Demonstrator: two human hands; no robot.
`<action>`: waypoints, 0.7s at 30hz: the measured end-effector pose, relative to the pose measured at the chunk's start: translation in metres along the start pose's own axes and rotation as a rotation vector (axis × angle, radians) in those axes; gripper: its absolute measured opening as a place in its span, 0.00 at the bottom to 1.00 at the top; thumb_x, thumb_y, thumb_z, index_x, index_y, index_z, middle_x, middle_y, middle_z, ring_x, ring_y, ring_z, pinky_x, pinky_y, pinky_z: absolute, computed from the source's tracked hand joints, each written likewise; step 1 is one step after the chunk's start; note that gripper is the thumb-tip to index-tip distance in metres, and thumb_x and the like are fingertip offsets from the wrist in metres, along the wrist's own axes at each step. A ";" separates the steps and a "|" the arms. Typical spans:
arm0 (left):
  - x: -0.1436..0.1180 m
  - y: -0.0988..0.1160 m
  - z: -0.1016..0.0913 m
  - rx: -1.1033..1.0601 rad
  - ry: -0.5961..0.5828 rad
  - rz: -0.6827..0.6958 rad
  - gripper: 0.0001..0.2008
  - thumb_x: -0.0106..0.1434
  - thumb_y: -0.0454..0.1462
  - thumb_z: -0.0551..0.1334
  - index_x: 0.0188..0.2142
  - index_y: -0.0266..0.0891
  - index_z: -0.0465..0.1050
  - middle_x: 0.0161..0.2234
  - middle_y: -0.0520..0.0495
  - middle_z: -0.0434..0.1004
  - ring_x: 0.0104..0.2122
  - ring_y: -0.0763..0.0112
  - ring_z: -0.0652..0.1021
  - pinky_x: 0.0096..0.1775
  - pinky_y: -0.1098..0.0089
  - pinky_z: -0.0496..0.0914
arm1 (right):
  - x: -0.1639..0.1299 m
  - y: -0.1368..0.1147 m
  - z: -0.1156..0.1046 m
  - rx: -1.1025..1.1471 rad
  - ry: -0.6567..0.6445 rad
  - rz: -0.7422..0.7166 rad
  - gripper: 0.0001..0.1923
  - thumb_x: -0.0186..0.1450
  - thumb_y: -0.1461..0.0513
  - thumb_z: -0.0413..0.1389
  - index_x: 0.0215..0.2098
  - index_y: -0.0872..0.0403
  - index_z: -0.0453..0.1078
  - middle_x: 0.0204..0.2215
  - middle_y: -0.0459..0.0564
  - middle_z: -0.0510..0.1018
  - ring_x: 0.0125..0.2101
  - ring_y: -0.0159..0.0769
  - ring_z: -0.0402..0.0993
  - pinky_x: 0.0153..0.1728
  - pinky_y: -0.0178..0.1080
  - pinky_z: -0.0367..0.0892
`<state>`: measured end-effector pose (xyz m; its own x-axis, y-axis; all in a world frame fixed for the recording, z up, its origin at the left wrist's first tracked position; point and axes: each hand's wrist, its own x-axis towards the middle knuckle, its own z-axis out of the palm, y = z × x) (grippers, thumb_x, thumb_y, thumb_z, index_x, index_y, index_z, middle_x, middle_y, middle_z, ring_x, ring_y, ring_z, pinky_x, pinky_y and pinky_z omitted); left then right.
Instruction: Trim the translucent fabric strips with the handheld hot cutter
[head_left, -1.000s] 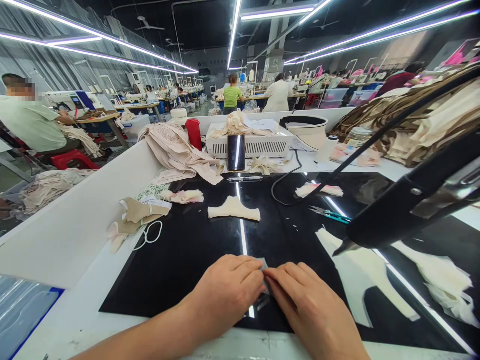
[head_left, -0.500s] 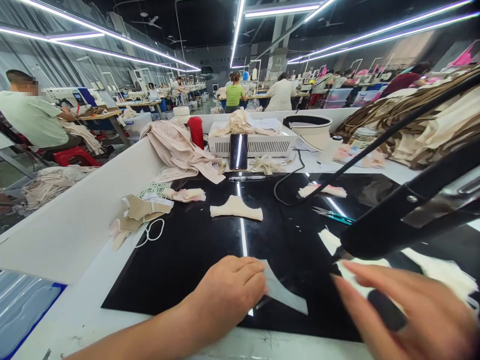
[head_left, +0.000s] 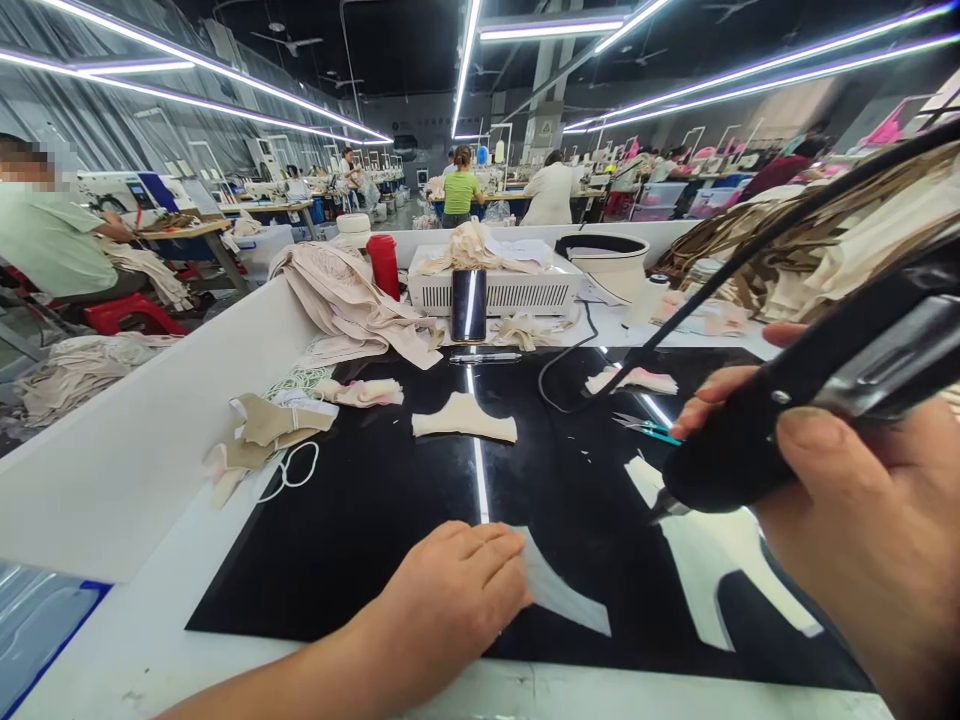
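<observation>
The black mat [head_left: 375, 520] on the white table [head_left: 150, 450] is glossy and smooth, mirroring the ceiling lights. The thin translucent fabric piece [head_left: 559, 595] near its front edge looks sheer and matt, the cream cloth piece [head_left: 463, 418] soft. The tool [head_left: 757, 445] has a matt black plastic body and a shiny metal tip.

Red flask [head_left: 385, 265] beside white box [head_left: 502, 290]; phone [head_left: 468, 305] leaning on it; scissors [head_left: 646, 428] on black mat [head_left: 360, 500].
</observation>
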<state>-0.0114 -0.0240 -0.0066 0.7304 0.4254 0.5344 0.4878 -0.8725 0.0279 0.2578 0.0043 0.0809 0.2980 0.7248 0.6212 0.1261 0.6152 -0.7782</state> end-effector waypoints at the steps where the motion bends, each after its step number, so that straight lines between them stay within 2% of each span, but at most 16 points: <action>1: 0.000 0.000 0.000 0.002 0.004 0.000 0.15 0.84 0.36 0.51 0.43 0.35 0.74 0.49 0.46 0.87 0.51 0.66 0.86 0.46 0.65 0.80 | -0.001 -0.001 0.005 0.022 -0.001 0.041 0.24 0.61 0.50 0.74 0.55 0.39 0.79 0.37 0.49 0.82 0.29 0.47 0.79 0.29 0.51 0.78; 4: 0.001 0.001 0.000 0.010 0.011 -0.001 0.15 0.84 0.35 0.51 0.43 0.35 0.74 0.49 0.47 0.87 0.50 0.66 0.86 0.46 0.66 0.79 | -0.008 -0.002 0.025 0.107 -0.027 0.079 0.30 0.58 0.50 0.77 0.57 0.40 0.76 0.36 0.47 0.81 0.29 0.44 0.78 0.29 0.47 0.78; 11: 0.001 0.002 0.000 0.027 0.031 0.006 0.16 0.84 0.35 0.51 0.41 0.35 0.74 0.48 0.47 0.87 0.49 0.67 0.86 0.43 0.66 0.79 | -0.033 0.008 0.076 0.337 -0.045 0.048 0.25 0.65 0.53 0.72 0.57 0.44 0.73 0.32 0.42 0.79 0.24 0.35 0.77 0.24 0.40 0.76; 15: 0.003 0.004 -0.001 0.049 0.041 0.011 0.15 0.84 0.35 0.52 0.44 0.33 0.76 0.48 0.47 0.87 0.48 0.67 0.86 0.42 0.66 0.79 | -0.038 0.013 0.085 0.357 -0.051 0.056 0.25 0.67 0.53 0.72 0.58 0.43 0.71 0.33 0.41 0.79 0.25 0.33 0.76 0.26 0.39 0.76; 21: 0.005 0.006 -0.001 0.073 0.046 0.018 0.15 0.83 0.34 0.54 0.42 0.33 0.77 0.48 0.45 0.88 0.50 0.67 0.86 0.43 0.67 0.79 | -0.038 0.014 0.084 0.364 -0.039 0.049 0.25 0.66 0.53 0.72 0.58 0.44 0.72 0.33 0.42 0.79 0.25 0.33 0.76 0.24 0.38 0.76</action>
<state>-0.0056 -0.0270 -0.0029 0.7172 0.3971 0.5727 0.5097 -0.8593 -0.0423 0.1688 0.0114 0.0541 0.2584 0.7628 0.5928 -0.2338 0.6448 -0.7277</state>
